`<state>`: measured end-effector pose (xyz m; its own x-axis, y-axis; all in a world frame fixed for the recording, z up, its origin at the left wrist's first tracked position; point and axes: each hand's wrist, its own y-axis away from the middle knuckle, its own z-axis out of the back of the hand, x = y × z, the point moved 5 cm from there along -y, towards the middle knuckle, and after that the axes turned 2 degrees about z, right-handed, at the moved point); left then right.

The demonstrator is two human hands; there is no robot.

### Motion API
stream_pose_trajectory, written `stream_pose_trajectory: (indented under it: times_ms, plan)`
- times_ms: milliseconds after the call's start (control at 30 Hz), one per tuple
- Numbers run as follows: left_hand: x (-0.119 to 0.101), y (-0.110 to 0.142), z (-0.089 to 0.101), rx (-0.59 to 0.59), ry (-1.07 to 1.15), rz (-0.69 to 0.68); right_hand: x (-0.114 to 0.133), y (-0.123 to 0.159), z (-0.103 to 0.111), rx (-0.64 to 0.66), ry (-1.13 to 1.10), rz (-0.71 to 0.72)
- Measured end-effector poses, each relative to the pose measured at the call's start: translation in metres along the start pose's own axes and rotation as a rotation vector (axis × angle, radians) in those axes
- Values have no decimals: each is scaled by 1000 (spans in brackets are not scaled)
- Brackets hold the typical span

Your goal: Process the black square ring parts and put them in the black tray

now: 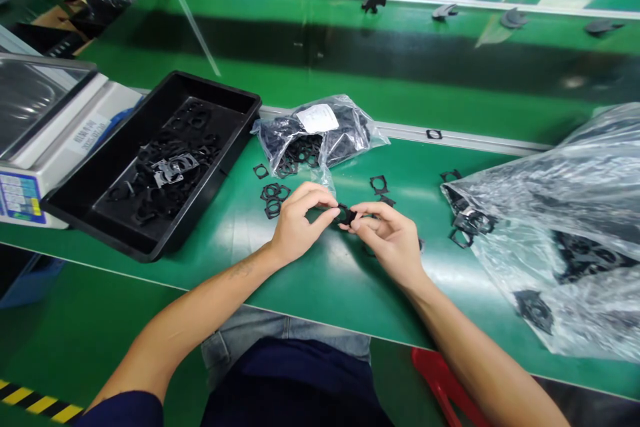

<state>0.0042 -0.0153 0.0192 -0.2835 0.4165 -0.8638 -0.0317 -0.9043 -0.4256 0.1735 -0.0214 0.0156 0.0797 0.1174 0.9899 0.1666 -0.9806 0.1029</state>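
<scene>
Between my two hands, just above the green table, is a small black ring-shaped plastic part (344, 215). My left hand (303, 220) pinches its left side between thumb and fingers. The fingertips of my right hand (387, 233) grip its right side. Left of my left hand, several loose black ring parts (273, 199) lie on the table. Beyond my right hand lies another flat black ring part (379, 184), with a further piece partly hidden by that hand. Behind my hands sits a clear plastic bag (345, 127) full of similar black parts, its opening toward me.
On the left, a black tray (215, 177) holds many black parts and a few shinier pieces, beside a white weighing scale (75, 127). A large clear bag (560, 180) of black parts covers the table's right side. A red stool (437, 377) stands below the front edge.
</scene>
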Motion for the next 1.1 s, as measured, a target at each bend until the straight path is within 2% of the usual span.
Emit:
stream_pose_trajectory:
  times_ms: [133, 333, 500, 600, 867, 1100]
  plan:
    - [0, 1, -2, 12, 38, 13, -1, 1, 0, 3, 35, 12]
    - [-15, 4, -1, 0, -40, -186, -1, 1, 3, -29, 125, 64]
    - [-9, 5, 0, 2, 32, -77, 9, 4, 4, -95, 261, 222]
    - [-8, 4, 0, 2, 71, -63, 12, 6, 4, -98, 304, 271]
    - [-11, 3, 1, -3, 65, -78, 11, 6, 4, -107, 308, 281]
    - [3, 3, -2, -4, 219, 113, 13, 7, 4, -98, 320, 319]
